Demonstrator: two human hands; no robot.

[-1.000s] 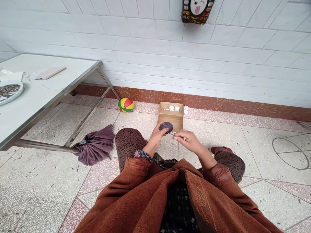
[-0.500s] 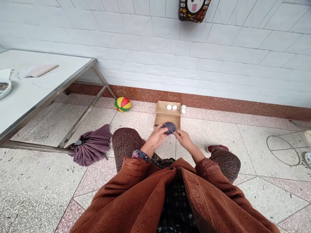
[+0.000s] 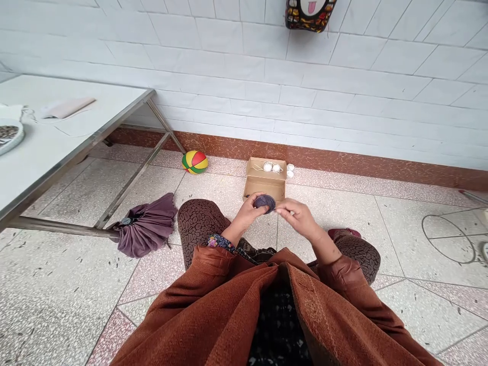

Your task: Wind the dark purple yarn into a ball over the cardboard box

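Observation:
My left hand (image 3: 247,215) is wrapped round a dark grey-purple ball of yarn (image 3: 266,204), thumb in front and fingers behind it. Close to the ball's right side, my right hand (image 3: 299,217) has its thumb and index finger pinched together, seemingly on a strand of the yarn; the strand itself is too thin to make out clearly. Just beyond the ball, an open cardboard box (image 3: 254,187) sits on the floor, its lid raised towards the wall. White balls of string (image 3: 268,166) lie at the lid, and more white balls (image 3: 290,170) are beside it.
A striped ball (image 3: 194,162) rests by the leg of a metal-framed table (image 3: 125,101) at left. A folded purple umbrella (image 3: 147,226) lies below the table edge. A wire ring (image 3: 448,238) is on the floor at right; a patterned basket (image 3: 309,20) hangs on the tiled wall.
My right hand has shifted right and turned, its fingertips still near the ball. The yarn ball has tilted slightly in my left hand. The whole view has shifted slightly.

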